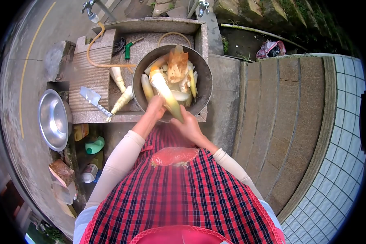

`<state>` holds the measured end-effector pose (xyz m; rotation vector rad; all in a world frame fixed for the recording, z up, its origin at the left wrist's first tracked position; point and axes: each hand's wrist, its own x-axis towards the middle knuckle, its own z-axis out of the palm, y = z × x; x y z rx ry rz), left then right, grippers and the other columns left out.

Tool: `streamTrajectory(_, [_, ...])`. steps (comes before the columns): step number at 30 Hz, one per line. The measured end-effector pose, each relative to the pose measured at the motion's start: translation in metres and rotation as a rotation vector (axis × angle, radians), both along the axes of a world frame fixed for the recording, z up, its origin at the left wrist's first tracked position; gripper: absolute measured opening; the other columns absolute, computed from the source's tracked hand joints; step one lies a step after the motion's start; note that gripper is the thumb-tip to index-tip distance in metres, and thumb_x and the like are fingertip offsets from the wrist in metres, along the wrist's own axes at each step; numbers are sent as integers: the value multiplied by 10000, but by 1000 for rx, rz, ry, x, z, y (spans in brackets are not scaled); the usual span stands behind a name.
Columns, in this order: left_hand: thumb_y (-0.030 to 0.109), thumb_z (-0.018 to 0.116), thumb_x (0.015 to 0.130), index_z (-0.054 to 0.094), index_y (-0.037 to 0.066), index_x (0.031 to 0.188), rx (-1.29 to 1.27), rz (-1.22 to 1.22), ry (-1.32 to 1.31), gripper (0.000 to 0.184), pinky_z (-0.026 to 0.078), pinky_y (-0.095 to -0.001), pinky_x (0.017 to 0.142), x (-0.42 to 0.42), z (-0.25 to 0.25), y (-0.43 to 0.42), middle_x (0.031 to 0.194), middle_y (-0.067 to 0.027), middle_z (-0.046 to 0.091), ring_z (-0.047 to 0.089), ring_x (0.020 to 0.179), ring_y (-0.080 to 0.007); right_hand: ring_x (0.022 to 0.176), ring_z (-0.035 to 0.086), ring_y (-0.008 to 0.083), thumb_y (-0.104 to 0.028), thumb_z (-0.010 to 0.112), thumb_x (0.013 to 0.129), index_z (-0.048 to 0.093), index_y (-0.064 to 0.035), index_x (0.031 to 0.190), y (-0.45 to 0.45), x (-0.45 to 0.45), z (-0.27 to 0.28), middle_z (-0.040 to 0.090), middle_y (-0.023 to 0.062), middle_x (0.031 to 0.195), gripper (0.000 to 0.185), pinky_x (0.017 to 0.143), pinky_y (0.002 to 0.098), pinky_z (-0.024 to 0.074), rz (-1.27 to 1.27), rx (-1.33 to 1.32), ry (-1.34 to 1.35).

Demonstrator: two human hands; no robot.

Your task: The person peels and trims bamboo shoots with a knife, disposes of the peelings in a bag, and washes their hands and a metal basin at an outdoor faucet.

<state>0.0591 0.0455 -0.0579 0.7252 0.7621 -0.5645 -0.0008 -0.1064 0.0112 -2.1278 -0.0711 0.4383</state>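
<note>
A long pale bamboo shoot (163,89), orange-brown at its far end and greenish at the near end, lies tilted over the near rim of a large grey pot (210,79). My left hand (155,107) is closed against its left side. Around the green near end, my right hand (187,124) is also closed. Inside the pot are several more shoot pieces and a broad brown husk (177,67). Two peeled bamboo shoots rest left of the pot, one (123,100) close to its wall. My fingertips are partly hidden by the shoot.
A cleaver (91,96) lies on the ribbed washboard slab (85,77) of the stone sink. An orange hose (105,65) runs from a tap (88,7) toward the pot. Beside the sink stands a metal basin (54,120). Stone steps (272,122) are at right.
</note>
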Motion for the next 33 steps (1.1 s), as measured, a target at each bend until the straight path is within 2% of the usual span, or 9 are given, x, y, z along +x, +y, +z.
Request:
streamTrajectory(6, [-55,422,778,501,-89,1099,45,63,-16,333,525,-448,772,-7,26,-2,1014,-183,596,614,898,-309,957,613,322,-151,663,789,443,-23,1277,6,5,41,606,221,1060,550,803,353,473,39,-168,135])
streamTrajectory(9, [-37,417,793,506,-81,1088,-3,-20,-71,311,536,-441,773,-9,41,8,1004,-180,605,626,889,-293,941,620,241,-156,636,817,478,-49,1258,8,11,43,632,167,1038,481,804,328,471,8,-28,157])
streamTrajectory(12, [9,421,811,527,-54,1080,-19,-170,-104,295,547,-409,716,-6,54,21,1012,-172,608,625,902,-291,867,638,290,-259,655,822,416,79,1268,10,2,29,631,235,941,609,762,351,479,-89,186,84])
streamTrajectory(15, [4,406,810,529,-56,1083,120,-256,-100,305,547,-417,718,-8,50,21,1001,-172,610,628,886,-293,867,633,250,-238,644,842,430,54,1279,13,1,39,650,189,962,568,791,323,476,-76,274,143])
streamTrajectory(18, [0,400,809,535,-57,1080,122,-120,-141,308,547,-406,700,-16,54,14,978,-165,612,632,865,-281,748,557,61,-119,586,867,506,-75,1250,18,-9,29,617,22,879,393,632,205,451,-177,375,205])
streamTrajectory(21, [-7,397,807,539,-55,1065,131,-68,-163,299,545,-385,681,-20,53,13,958,-152,611,632,838,-259,561,477,8,-92,554,892,473,-124,1298,17,-12,41,553,-21,751,416,464,153,357,-336,600,606])
streamTrajectory(24, [-5,391,815,531,-47,1070,102,-55,-232,293,541,-366,685,-26,49,13,959,-137,606,626,831,-240,398,311,17,-138,573,903,281,-172,1425,16,-13,54,474,2,659,599,339,180,221,-384,768,726])
streamTrajectory(27, [-10,370,842,493,-27,1124,74,-15,-279,308,549,-380,746,-33,46,12,1031,-150,604,631,896,-258,403,307,28,-123,548,915,284,-202,1424,14,-15,62,470,9,667,578,348,179,234,-434,866,819])
streamTrajectory(33, [-10,383,849,499,-19,1119,57,69,-242,294,551,-374,724,-40,53,9,1022,-145,610,632,891,-254,414,300,47,-150,502,939,257,-245,1424,11,-20,68,465,48,713,551,368,170,256,-507,1100,937])
